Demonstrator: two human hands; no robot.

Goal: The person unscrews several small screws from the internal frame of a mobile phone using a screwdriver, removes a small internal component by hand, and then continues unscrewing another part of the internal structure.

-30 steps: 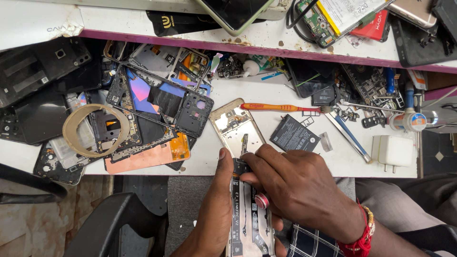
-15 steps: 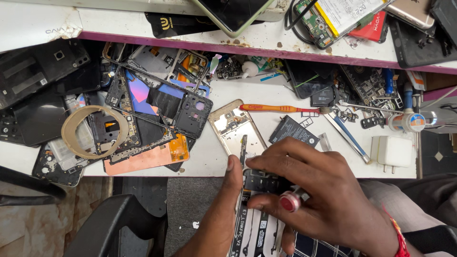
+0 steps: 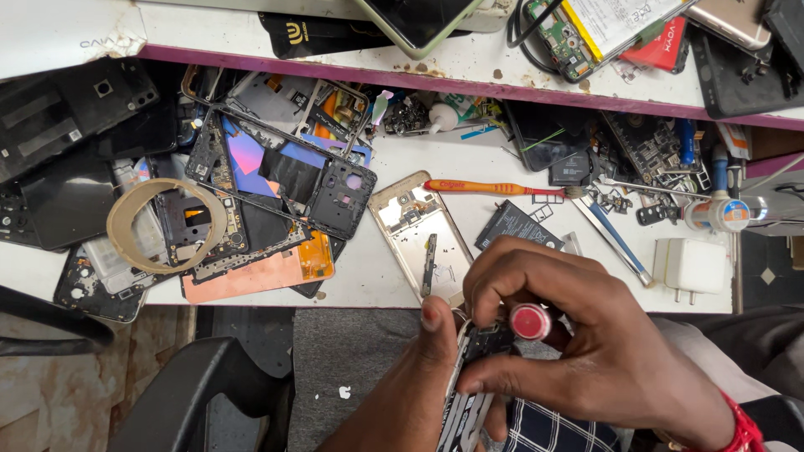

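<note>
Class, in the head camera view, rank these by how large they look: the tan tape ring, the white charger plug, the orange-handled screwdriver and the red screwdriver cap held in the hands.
1. Tan tape ring, largest in area.
2. Orange-handled screwdriver, longer than the plug but very thin, so ranks two and three are unsure.
3. White charger plug.
4. Red screwdriver cap, smallest, though nearest the camera.

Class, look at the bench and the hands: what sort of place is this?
Most likely a phone repair bench: stripped phone frames are piled up, an orange screwdriver lies nearby, and the right hand works on an opened phone.
</note>
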